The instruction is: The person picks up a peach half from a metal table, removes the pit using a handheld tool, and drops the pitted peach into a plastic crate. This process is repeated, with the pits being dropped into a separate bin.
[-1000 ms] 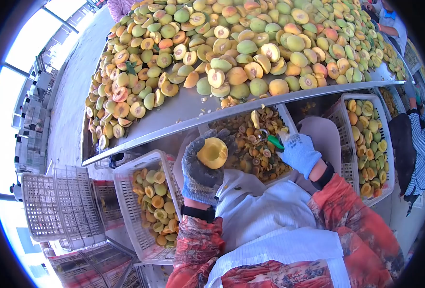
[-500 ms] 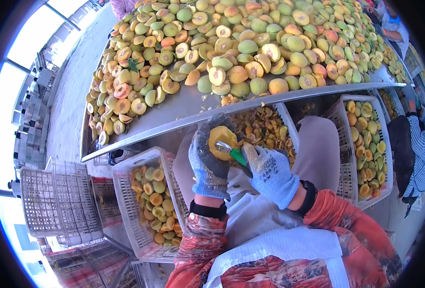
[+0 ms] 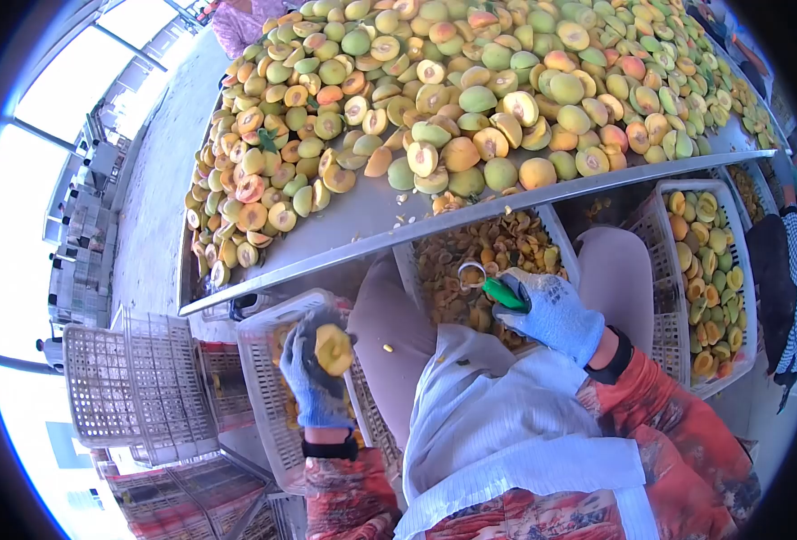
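A: Location and handling of the fruit piece [image 3: 334, 349]?

B: Gripped in the gloved left hand [image 3: 312, 385], apparently over the left crate [image 3: 259, 396]; slightly blurred. Judged light, soft-fleshed, easily bruised, probably slick on the wet yellow face. Best held by the rounded side, in a cupped palm, with light pressure.

A: Pose of the hands?

B: On the left, well out to the side, fingers curled around the fruit, yellow face towards the camera. On the right, closed around the green handle of a looped tool [image 3: 505, 292]; right hand [image 3: 556, 315] well apart from the fruit, loop pointing away from the body, over the scrap crate [image 3: 561, 241].

A: Beyond that?

B: Ahead, a metal bench [image 3: 362, 216], heaped with cut fruit [image 3: 507, 108]. To the right, another crate [image 3: 672, 337] of fruit halves.
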Demonstrator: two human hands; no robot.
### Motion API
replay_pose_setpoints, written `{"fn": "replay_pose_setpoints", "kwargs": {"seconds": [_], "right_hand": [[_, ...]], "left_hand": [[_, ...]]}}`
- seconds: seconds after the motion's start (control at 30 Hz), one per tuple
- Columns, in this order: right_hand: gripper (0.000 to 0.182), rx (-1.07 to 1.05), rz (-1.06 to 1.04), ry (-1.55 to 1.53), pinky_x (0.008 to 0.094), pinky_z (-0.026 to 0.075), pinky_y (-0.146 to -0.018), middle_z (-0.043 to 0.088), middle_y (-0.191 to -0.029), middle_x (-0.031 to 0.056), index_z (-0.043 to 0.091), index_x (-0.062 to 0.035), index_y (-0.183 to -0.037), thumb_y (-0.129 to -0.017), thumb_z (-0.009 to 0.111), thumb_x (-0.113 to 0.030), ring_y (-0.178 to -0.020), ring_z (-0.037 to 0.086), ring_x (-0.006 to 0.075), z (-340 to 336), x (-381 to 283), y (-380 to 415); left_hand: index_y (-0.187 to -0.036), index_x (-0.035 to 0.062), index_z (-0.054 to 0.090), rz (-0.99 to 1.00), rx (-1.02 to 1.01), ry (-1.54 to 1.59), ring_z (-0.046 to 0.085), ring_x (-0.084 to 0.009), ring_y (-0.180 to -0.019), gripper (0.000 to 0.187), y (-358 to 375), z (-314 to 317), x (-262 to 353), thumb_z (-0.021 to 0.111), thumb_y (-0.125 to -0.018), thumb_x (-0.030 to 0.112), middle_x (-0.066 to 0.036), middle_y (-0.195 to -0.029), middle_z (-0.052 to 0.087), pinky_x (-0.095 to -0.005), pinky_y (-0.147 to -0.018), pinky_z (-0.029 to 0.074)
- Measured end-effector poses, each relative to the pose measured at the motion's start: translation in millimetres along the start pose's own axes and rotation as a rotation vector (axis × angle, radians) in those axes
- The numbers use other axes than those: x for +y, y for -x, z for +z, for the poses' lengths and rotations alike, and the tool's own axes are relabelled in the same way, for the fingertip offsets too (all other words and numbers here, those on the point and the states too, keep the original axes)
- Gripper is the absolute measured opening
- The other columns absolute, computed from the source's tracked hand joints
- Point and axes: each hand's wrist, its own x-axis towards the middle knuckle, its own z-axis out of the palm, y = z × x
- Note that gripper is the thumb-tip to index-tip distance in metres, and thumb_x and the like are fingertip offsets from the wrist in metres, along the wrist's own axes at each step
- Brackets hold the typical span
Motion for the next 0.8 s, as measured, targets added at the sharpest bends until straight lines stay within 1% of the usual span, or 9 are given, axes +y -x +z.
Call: {"fn": "replay_pose_setpoints", "kwargs": {"seconds": [0.07, 0.1, 0.23, 0.3, 0.37, 0.43, 0.53, 0.7, 0.8], "right_hand": [[0.034, 0.053, 0.081, 0.631, 0.0385, 0.048, -0.066, 0.062, -0.082, 0.0142, 0.054, -0.0036, -0.102, -0.076, 0.068, -0.020, -0.073, 0.062, 0.0308, -18, 0, 7], [0.034, 0.067, 0.090, 0.621, 0.0385, 0.048, -0.066, 0.062, -0.082, 0.0142, 0.054, -0.0036, -0.102, -0.076, 0.068, -0.020, -0.073, 0.062, 0.0308, -21, 1, 8], [0.042, 0.116, 0.090, 0.408, 0.0399, 0.049, -0.067, 0.062, -0.086, 0.0174, 0.053, -0.0034, -0.108, -0.075, 0.069, -0.024, -0.077, 0.061, 0.0356, -27, 7, 3], [0.045, 0.151, 0.095, 0.342, 0.0404, 0.049, -0.066, 0.062, -0.086, 0.0172, 0.051, -0.0030, -0.110, -0.074, 0.070, -0.023, -0.077, 0.061, 0.0356, -29, 10, 2], [0.046, 0.191, 0.120, 0.353, 0.0405, 0.049, -0.066, 0.062, -0.086, 0.0174, 0.051, -0.0026, -0.110, -0.074, 0.071, -0.023, -0.078, 0.061, 0.0360, -33, 14, 5], [0.046, 0.223, 0.220, 0.367, 0.0403, 0.050, -0.065, 0.062, -0.086, 0.0176, 0.051, -0.0029, -0.110, -0.075, 0.070, -0.025, -0.077, 0.061, 0.0367, -40, 15, 11], [0.041, 0.234, 0.232, 0.349, 0.0406, 0.049, -0.062, 0.062, -0.083, 0.0160, 0.052, -0.0046, -0.108, -0.075, 0.068, -0.024, -0.073, 0.061, 0.0359, -52, 14, 17], [0.038, 0.189, 0.227, 0.289, 0.0411, 0.048, -0.062, 0.062, -0.083, 0.0143, 0.054, -0.0070, -0.110, -0.077, 0.065, -0.023, -0.072, 0.060, 0.0343, -55, 15, 20], [0.050, 0.231, 0.159, 0.324, 0.0388, 0.050, -0.065, 0.063, -0.087, 0.0169, 0.049, -0.0035, -0.119, -0.078, 0.068, -0.022, -0.076, 0.063, 0.0330, -47, 9, 16]], "left_hand": [[-0.092, -0.0016, 0.066, -0.230, 0.066, -0.685, 0.061, -0.0136, -0.081, 0.015, -10, -59, -21, 0.064, -0.081, 0.009, -0.009, -0.089, 0.065, -0.0244, -0.071, 0.050], [-0.096, -0.0031, 0.064, -0.116, -0.004, -1.083, 0.060, -0.0114, -0.080, 0.018, -15, -89, -35, 0.063, -0.081, 0.007, -0.008, -0.090, 0.065, -0.0215, -0.070, 0.049], [-0.105, -0.0031, 0.060, -0.023, 0.051, -0.383, 0.059, -0.0119, -0.079, 0.025, -72, -25, -7, 0.060, -0.081, 0.003, -0.009, -0.092, 0.064, -0.0212, -0.070, 0.050], [-0.104, -0.0039, 0.060, -0.172, 0.016, -0.331, 0.059, -0.0122, -0.080, 0.024, -106, 49, 20, 0.060, -0.080, 0.001, -0.010, -0.095, 0.064, -0.0208, -0.069, 0.049], [-0.109, -0.0001, 0.059, -0.006, -0.125, -0.412, 0.054, -0.0095, -0.075, 0.029, -154, 101, -5, 0.060, -0.081, 0.008, -0.010, -0.092, 0.059, -0.0189, -0.056, 0.044], [-0.121, 0.0024, 0.051, 0.087, -0.213, -0.320, 0.057, -0.0172, -0.087, 0.049, -176, 165, -17, 0.067, -0.077, 0.017, -0.014, -0.102, 0.058, -0.0260, -0.066, 0.049], [-0.125, 0.0108, 0.049, 0.451, -0.164, -1.347, 0.056, -0.0307, -0.103, 0.071, -189, 222, -39, 0.076, -0.063, 0.032, -0.014, -0.109, 0.059, -0.0402, -0.089, 0.042], [-0.117, 0.0083, 0.054, 0.316, -0.295, -1.087, 0.059, -0.0279, -0.098, 0.051, -165, 225, -30, 0.069, -0.070, 0.023, -0.010, -0.111, 0.059, -0.0352, -0.085, 0.047], [-0.112, 0.0015, 0.056, 0.001, -0.331, 0.090, 0.059, -0.0216, -0.087, 0.039, -121, 198, 5, 0.061, -0.075, 0.013, -0.010, -0.103, 0.057, -0.0346, -0.074, 0.052]]}}
